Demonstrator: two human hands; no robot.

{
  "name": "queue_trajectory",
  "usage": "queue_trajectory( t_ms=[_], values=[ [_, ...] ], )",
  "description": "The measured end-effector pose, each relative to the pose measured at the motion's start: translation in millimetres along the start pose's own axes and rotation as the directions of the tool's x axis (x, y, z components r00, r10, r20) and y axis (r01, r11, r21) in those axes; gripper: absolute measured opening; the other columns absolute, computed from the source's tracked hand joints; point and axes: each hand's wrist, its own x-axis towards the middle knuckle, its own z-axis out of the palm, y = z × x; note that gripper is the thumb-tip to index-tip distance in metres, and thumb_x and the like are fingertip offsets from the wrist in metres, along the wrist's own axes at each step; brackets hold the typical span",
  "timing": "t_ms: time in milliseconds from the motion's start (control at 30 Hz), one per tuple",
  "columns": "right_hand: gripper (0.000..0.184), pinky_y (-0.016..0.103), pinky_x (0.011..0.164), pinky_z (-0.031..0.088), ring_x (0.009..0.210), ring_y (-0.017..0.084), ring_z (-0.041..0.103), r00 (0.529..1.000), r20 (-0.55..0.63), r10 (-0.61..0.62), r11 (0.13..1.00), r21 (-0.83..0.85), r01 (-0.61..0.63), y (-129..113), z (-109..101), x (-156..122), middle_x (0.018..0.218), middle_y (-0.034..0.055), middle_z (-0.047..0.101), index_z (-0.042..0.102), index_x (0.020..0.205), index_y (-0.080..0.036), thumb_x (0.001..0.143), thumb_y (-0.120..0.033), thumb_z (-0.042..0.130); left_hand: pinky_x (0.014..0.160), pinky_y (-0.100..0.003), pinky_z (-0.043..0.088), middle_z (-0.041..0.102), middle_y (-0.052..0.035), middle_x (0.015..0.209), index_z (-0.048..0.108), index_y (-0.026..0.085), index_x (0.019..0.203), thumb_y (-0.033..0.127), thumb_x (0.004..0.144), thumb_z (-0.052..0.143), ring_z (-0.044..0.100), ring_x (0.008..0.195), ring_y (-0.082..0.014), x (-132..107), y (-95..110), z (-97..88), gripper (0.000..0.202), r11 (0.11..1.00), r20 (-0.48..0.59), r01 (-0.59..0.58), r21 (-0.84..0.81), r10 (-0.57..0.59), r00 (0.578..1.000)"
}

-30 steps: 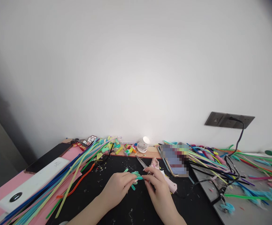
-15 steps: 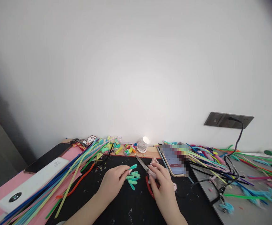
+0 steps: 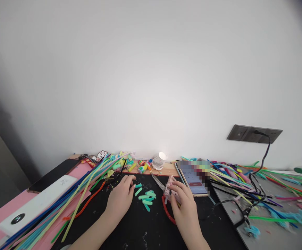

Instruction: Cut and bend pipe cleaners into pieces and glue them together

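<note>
My left hand [image 3: 122, 195] hovers over the black mat [image 3: 151, 231], its fingers loosely bent and apart, with nothing visibly gripped. Close by its thumb lie short green fuzzy pipe cleaner pieces [image 3: 138, 191]. A small pile of more green pipe cleaner pieces [image 3: 148, 198] sits between both hands. My right hand [image 3: 184, 203] is closed around a small pale pink object [image 3: 170, 182] with a pale stick-like end; its exact kind is partly hidden by the fingers. Beneath that hand, red-handled scissors [image 3: 168, 210] lie with their blades pointing to the back left.
Long pipe cleaners [image 3: 83, 187] spread across the left over a white power bank [image 3: 36, 205]. A paper cup [image 3: 159, 160] stands against the wall. Right of my hand lie a phone [image 3: 196, 185], more pipe cleaners and black cables [image 3: 248, 208]. Another person's hand shows blurred at the right edge.
My left hand has drawn back leftward and let go of the green pipe cleaner piece. Loose green pieces now lie beside it. My right hand has shifted slightly, showing more of the pink object.
</note>
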Motion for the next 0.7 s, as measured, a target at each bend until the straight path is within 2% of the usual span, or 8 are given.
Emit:
queue_trajectory(
  t_ms=[167,333,467,567,700],
  values=[
    [0.02,0.039,0.08,0.046,0.097,0.024,0.052,1.0,-0.019,-0.018,1.0,0.002,0.018,-1.6,-0.5,0.2,0.105,0.0103,0.056,0.059,0.091,-0.02,0.081,-0.018,0.042,0.048,-0.021,0.034,0.047,-0.0016,0.095,0.05,0.022,0.084,0.029,0.08,0.044,0.054,0.057,-0.011,-3.1,3.2,3.2,0.011,0.995,0.088,-0.064,0.07,0.058,0.994],
    [0.02,0.04,0.083,0.044,0.1,0.024,0.05,1.0,0.001,0.006,1.0,0.008,-0.006,-1.9,-0.4,0.1,0.106,0.0107,0.055,0.058,0.091,-0.019,0.082,-0.019,0.041,0.048,-0.02,0.033,0.044,-0.0018,0.094,0.047,0.02,0.077,0.023,0.08,0.043,0.051,0.057,-0.0105,-3.4,-0.5,7.4,0.006,0.992,0.099,-0.106,0.064,0.099,0.99],
    [0.02,0.041,0.084,0.044,0.101,0.024,0.05,1.0,0.002,0.007,1.0,0.022,-0.007,-2.0,-1.1,-0.5,0.107,0.0112,0.054,0.058,0.093,-0.019,0.083,-0.019,0.04,0.052,-0.02,0.034,0.05,0.0,0.083,0.045,0.021,0.08,0.019,0.083,0.038,0.053,0.065,-0.0134,-2.6,3.7,2.1,0.008,0.992,0.081,-0.123,-0.035,0.125,0.989],
    [0.021,0.038,0.082,0.045,0.101,0.024,0.051,1.0,0.02,-0.019,0.997,0.069,0.018,-7.3,-3.5,-0.2,0.106,0.0108,0.055,0.058,0.095,-0.02,0.083,-0.019,0.041,0.058,-0.021,0.036,0.052,0.0025,0.073,0.044,0.021,0.08,0.018,0.085,0.035,0.053,0.067,-0.0134,-4.2,11.0,-4.0,0.011,0.97,0.082,-0.162,-0.181,0.179,0.98],
    [0.022,0.032,0.075,0.048,0.087,0.02,0.056,0.97,0.209,-0.127,0.982,0.163,0.093,-18.7,-4.7,-0.1,0.093,0.0067,0.06,0.057,0.098,-0.022,0.082,-0.016,0.044,0.066,-0.021,0.038,0.054,0.0022,0.077,0.048,0.021,0.079,0.02,0.085,0.04,0.052,0.072,-0.0125,-9.9,19.1,-5.6,0.011,0.89,0.096,-0.319,-0.326,0.367,0.925]
  ],
)
